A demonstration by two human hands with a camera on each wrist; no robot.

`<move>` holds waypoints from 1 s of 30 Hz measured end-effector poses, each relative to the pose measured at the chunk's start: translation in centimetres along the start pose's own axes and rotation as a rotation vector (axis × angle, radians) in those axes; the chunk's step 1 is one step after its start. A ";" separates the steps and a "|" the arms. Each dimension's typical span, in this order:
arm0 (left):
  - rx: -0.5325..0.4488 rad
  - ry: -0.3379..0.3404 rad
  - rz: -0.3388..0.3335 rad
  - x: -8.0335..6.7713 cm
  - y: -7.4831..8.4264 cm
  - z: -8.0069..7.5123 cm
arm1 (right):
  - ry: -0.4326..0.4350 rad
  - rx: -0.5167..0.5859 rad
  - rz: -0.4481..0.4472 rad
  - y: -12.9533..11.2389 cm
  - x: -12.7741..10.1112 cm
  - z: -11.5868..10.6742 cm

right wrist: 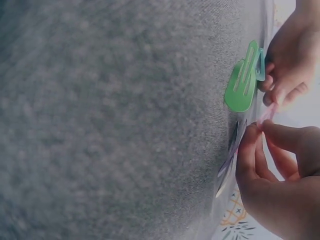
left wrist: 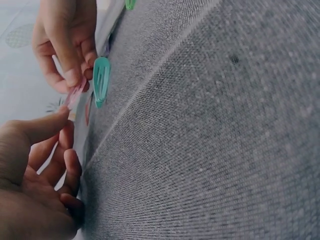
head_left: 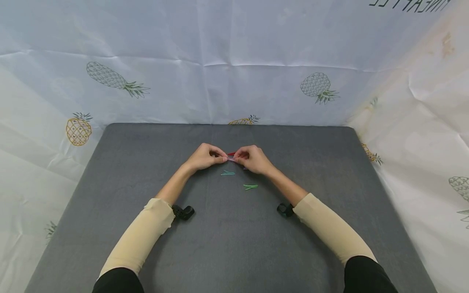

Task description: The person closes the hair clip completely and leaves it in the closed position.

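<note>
Both hands meet over the far middle of the table, a pink snap hair clip (left wrist: 75, 95) stretched between them. My left hand (head_left: 208, 157) pinches one end between thumb and finger. The other end is pinched by my right hand (head_left: 253, 158). Just behind the fingertips a red hair clip (head_left: 231, 154) shows in the head view, partly hidden. A teal hair clip (head_left: 228, 173) lies nearer me, its arms spread apart. Closer still and to the right is a green hair clip (head_left: 250, 187), also spread. Beside the right hand a purple hair clip (right wrist: 226, 165) rests on the cloth, mostly covered in the head view.
A grey cloth covers the table (head_left: 234, 244). Behind it and at both sides hangs a white curtain (head_left: 220, 89) printed with pineapples. Black wrist mounts (head_left: 184, 212) stick out inward from the cream sleeves (head_left: 141, 232).
</note>
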State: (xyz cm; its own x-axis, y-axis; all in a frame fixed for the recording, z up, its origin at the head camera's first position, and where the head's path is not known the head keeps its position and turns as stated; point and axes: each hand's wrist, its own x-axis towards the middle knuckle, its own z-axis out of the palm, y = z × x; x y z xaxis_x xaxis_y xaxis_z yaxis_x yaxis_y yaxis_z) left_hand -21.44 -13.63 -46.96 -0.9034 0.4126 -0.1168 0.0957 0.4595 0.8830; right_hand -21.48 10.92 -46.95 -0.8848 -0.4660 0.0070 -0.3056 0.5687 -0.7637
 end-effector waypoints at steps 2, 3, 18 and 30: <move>0.003 0.004 0.009 0.0 0.0 0.0 | 0.002 0.007 -0.003 -0.2 0.0 -0.1; 0.004 0.006 0.015 0.0 0.0 0.0 | 0.002 0.014 -0.002 -0.2 -0.1 -0.1; -0.016 -0.044 0.060 0.0 0.9 0.0 | 0.008 0.069 -0.039 -1.0 -0.4 -0.5; -0.024 -0.012 0.033 -0.2 1.0 0.2 | -0.012 0.146 -0.041 -0.9 -0.5 -0.7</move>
State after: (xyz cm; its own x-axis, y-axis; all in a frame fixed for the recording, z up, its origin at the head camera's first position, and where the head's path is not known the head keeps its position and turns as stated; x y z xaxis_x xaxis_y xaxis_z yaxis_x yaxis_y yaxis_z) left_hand -21.07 -13.16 -46.15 -0.8946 0.4371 -0.0927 0.1154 0.4266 0.8971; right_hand -21.03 11.11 -45.81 -0.8680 -0.4954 0.0334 -0.2863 0.4444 -0.8488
